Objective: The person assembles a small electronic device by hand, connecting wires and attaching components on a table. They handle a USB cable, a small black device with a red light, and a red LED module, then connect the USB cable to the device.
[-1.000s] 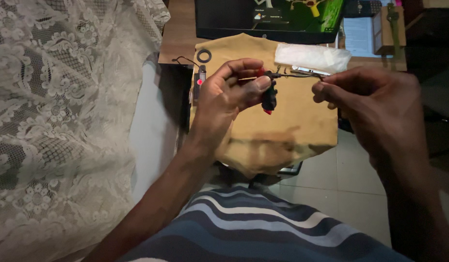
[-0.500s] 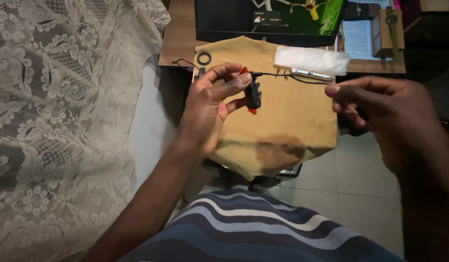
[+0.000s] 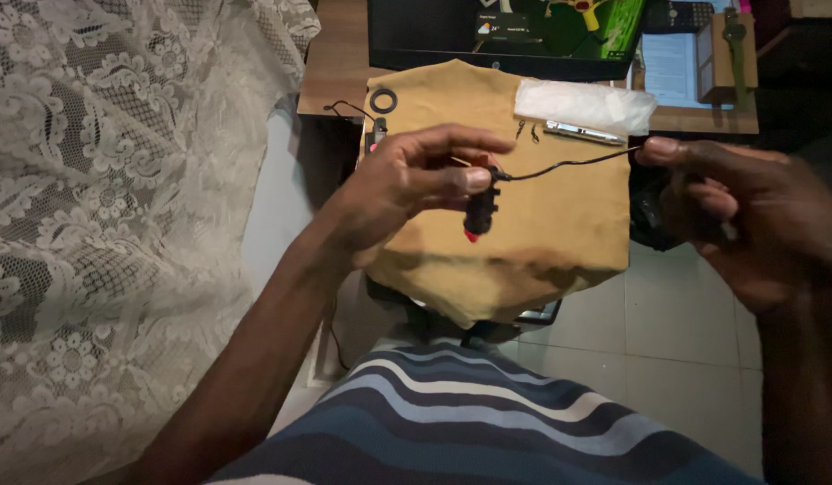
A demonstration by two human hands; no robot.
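A small black clip-like device (image 3: 480, 213) with a red tip at its lower end hangs in the air above the tan cloth (image 3: 560, 224), roughly midway between the person's two hands. The left hand (image 3: 416, 180) has its thumb and fingers closed together on the top of the device, where a thin black wire (image 3: 564, 164) leaves it. The wire runs rightward, slightly upward, to the right hand (image 3: 748, 216), whose thumb and forefinger are pinched shut on its far end; the rest of that hand is curled and dim.

The tan cloth is spread over the near edge of a wooden tabletop (image 3: 335, 72) and droops off it toward the person's lap. On the cloth lie a black ring (image 3: 383, 100) near its far left corner, a small dark gadget (image 3: 376, 135) just below the ring, partly hidden by the left hand, and a slim silver metal tool (image 3: 582, 134) beside two tiny hooks (image 3: 526, 131). A clear plastic bag (image 3: 585, 105) rests at the cloth's far right edge, touching the tool's end; its contents cannot be made out.

Behind the cloth stands a dark monitor (image 3: 506, 31). A white lace curtain (image 3: 101, 224) fills the left side, and a striped shirt (image 3: 470, 422) shows at the bottom above a tiled floor (image 3: 668, 332).
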